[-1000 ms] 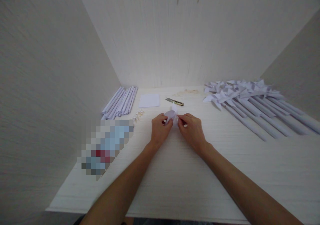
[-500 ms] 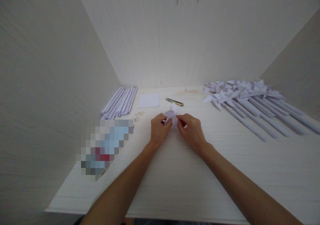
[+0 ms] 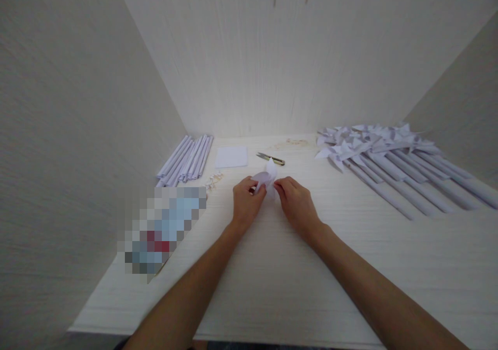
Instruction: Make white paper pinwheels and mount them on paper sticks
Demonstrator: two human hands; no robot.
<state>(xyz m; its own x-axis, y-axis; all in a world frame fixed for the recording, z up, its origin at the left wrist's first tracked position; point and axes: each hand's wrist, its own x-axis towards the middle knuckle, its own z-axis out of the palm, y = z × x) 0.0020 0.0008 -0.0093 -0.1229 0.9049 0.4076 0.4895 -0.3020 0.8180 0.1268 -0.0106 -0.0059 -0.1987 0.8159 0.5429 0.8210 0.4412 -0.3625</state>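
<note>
Fingertips of the left hand (image 3: pixel 246 200) and right hand (image 3: pixel 296 203) stay pinched shut on a small folded paper piece (image 3: pixel 266 176), barely shifted since 1 second ago, so the folding looks mid-step. It sits mid-table (image 3: pixel 272 267), toward the back edge. Rolled paper sticks (image 3: pixel 187 159) fill the back-left corner, finished pinwheels (image 3: pixel 389 158) the right edge, snips (image 3: pixel 271 157) behind, pale walls enclosing.

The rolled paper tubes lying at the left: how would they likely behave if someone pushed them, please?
The rolled paper tubes look round and thin, so they would probably roll or scatter easily. Being paper, they are likely light and might crush if squeezed.
</note>
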